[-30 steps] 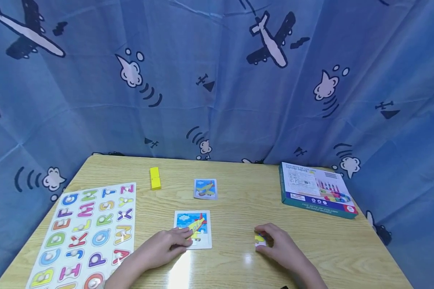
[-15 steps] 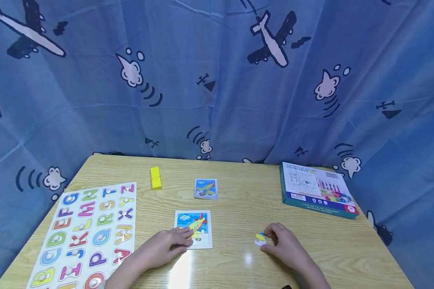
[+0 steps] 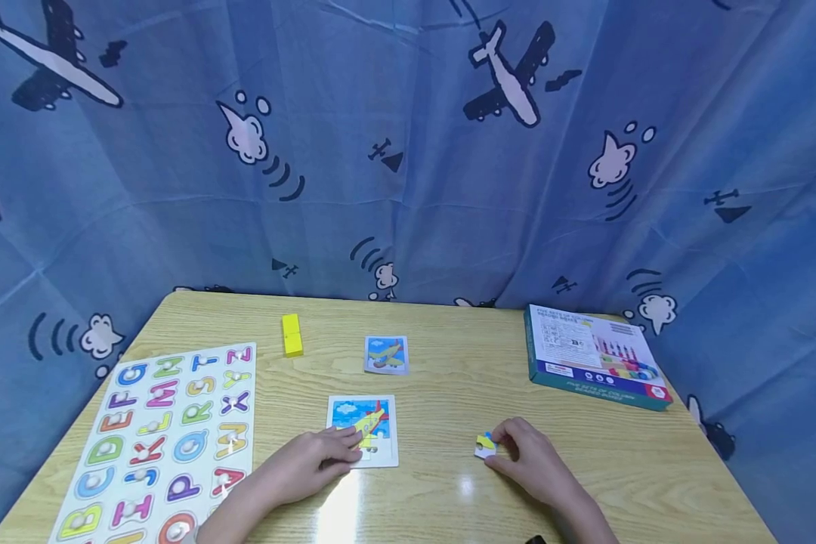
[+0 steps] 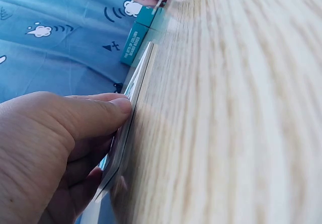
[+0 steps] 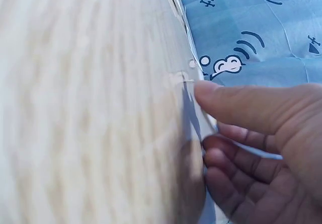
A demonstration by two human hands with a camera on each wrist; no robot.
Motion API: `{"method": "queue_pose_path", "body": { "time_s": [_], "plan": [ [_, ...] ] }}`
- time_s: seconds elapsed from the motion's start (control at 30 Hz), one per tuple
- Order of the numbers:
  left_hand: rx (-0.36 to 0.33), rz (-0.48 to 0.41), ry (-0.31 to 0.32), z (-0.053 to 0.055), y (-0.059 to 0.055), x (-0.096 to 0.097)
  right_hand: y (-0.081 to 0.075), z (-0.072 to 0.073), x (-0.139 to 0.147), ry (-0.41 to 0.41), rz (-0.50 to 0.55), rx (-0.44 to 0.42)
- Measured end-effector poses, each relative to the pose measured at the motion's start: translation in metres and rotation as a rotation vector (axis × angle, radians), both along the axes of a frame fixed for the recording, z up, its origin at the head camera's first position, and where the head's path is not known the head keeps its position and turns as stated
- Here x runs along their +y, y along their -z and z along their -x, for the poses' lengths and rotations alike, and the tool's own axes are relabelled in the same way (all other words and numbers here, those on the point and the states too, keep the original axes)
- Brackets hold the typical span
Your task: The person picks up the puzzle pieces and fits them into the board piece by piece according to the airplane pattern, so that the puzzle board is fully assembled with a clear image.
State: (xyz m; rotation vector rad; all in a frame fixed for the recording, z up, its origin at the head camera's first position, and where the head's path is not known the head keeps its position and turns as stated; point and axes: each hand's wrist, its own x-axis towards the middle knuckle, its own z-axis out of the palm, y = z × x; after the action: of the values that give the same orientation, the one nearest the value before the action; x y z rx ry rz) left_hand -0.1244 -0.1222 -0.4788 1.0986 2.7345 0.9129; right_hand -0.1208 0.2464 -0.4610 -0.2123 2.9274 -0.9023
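Observation:
My left hand (image 3: pixel 316 461) rests on a small square jigsaw puzzle board (image 3: pixel 387 459) with a yellow airplane picture. Its fingers lie over the lower left of the board, and the thumb (image 4: pixel 118 104) touches the near edge. To the right, my right hand (image 3: pixel 527 453) pinches a yellow, blue and white puzzle piece (image 3: pixel 484 447) between thumb and fingers, close over the table. In the right wrist view the thumb (image 5: pixel 207 90) covers part of the thin piece. Beyond the board lies a small airplane picture card (image 3: pixel 386 355).
A large alphabet peg board (image 3: pixel 166 423) takes up the left side of the table (image 3: pixel 442 499). Two yellow blocks (image 3: pixel 292 335) stand end to end near the back left. A game box (image 3: pixel 595 355) lies at the back right, before a blue patterned curtain (image 3: pixel 408 151).
The right hand first shifted its grip to the piece's right edge, exposing more of it; the piece has since turned and moved slightly left. The left hand has stayed on the board.

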Motion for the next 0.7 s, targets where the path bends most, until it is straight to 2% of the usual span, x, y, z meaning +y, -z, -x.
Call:
{"method": "queue_pose_path", "body": {
  "time_s": [0.47, 0.7],
  "plan": [
    [0.009, -0.001, 0.000, -0.001, -0.001, 0.001, 0.006, -0.005, -0.015, -0.146, 0.154, 0.146],
    [0.003, 0.000, 0.000, -0.001, 0.000, 0.000, 0.002, -0.004, -0.030, -0.214, 0.218, 0.132]
  ]
}}
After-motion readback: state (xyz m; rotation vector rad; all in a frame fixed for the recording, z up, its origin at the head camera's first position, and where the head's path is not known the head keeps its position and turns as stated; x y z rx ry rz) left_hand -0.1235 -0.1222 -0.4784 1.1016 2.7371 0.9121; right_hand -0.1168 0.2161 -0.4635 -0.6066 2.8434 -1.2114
